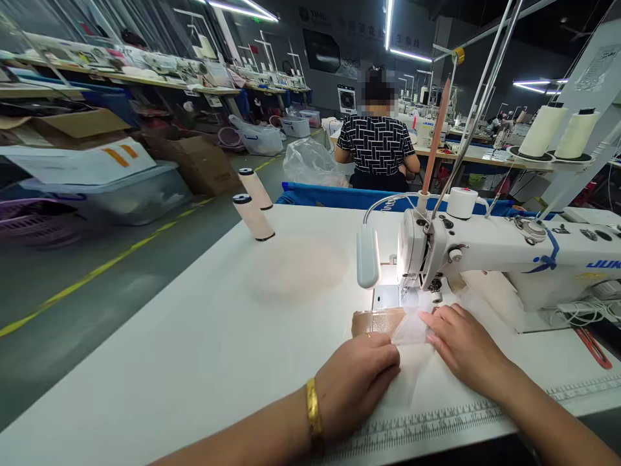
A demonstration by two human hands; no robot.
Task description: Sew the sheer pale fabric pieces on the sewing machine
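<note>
Blue "JUK" (cut short at right) on near sewing machine [490,241], "JUKI" on farther machine [425,133]

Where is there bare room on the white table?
Bare: the white table, between the two thread cones, its left edge and the left hand. Crowded: before the sewing machine, where sheer fabric, a brown piece and the right hand gather.

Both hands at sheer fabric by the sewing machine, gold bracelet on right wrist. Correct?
Wrong side: the head view shows the gold bracelet on the wrist of the left hand. That and the right hand are at the sheer fabric by the sewing machine.
</note>
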